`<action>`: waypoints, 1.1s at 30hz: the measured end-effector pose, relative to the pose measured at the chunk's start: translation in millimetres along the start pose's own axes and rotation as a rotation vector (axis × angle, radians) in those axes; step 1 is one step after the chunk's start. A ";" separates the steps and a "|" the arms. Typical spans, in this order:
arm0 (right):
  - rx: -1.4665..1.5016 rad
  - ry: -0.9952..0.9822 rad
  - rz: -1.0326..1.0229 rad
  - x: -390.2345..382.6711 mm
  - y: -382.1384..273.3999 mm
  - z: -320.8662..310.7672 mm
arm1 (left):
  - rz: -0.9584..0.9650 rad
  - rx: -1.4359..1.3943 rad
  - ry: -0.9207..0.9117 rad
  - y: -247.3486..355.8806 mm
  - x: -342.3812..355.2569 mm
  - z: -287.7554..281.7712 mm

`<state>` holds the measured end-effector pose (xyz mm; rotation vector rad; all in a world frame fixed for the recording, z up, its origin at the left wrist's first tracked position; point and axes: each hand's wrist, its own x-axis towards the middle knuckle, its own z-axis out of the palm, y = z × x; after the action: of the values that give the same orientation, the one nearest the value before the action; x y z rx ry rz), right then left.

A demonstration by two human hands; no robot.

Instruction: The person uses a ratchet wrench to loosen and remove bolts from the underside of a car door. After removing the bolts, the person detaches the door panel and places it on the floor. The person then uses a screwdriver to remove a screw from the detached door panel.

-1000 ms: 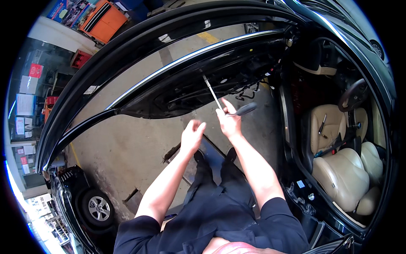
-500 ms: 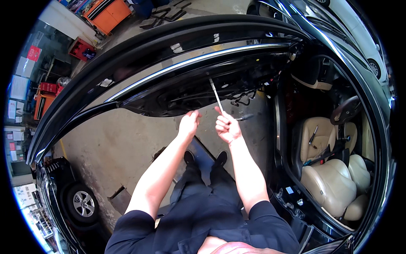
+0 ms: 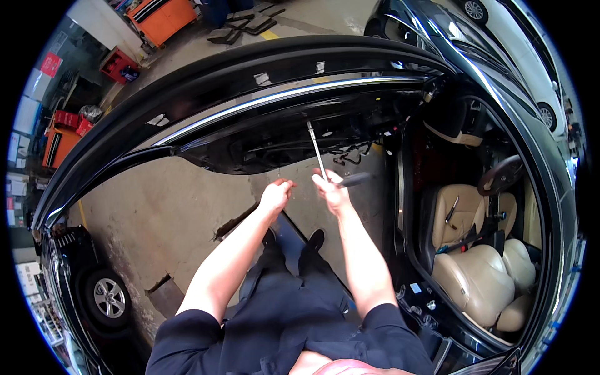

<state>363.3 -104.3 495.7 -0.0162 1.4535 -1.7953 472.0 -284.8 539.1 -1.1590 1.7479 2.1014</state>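
Observation:
My right hand (image 3: 335,199) is closed around a ratchet wrench with a long silver extension bar (image 3: 317,147). The bar's far end points up to the dark inner side of the open car door (image 3: 231,140) and appears to touch it. The wrench's dark handle (image 3: 357,179) sticks out to the right of my fingers and is blurred. Just left of it, my left hand (image 3: 275,197) is held in the air, its fingers curled together; whatever they hold, if anything, is hidden.
Loose wiring (image 3: 350,157) hangs below the door's inner side. To the right is the open car cabin with a beige seat (image 3: 478,281) and a screwdriver-like tool (image 3: 452,211) on it. A car wheel (image 3: 110,297) stands at the left. Orange tool cabinets (image 3: 164,20) are at the back.
The whole view has shifted slightly. In my right hand the wrench's handle has swung and looks larger. My right fingers have changed their hold, and the left hand stays beside it.

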 end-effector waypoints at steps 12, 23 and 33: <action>-1.369 0.290 -0.321 -29.8 -39.0 9.1 | 0.132 0.107 -0.169 22.9 33.5 71.3; -0.818 0.076 -0.822 -138.7 -94.1 52.9 | 0.056 0.225 -0.290 35.1 78.4 76.3; -0.404 0.140 0.153 -54.1 61.9 63.7 | -0.206 0.074 -0.509 64.9 75.0 60.7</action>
<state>465.1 -125.3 490.9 0.0148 1.8455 -1.3809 356.1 -274.9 540.4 -0.6669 1.3928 1.9638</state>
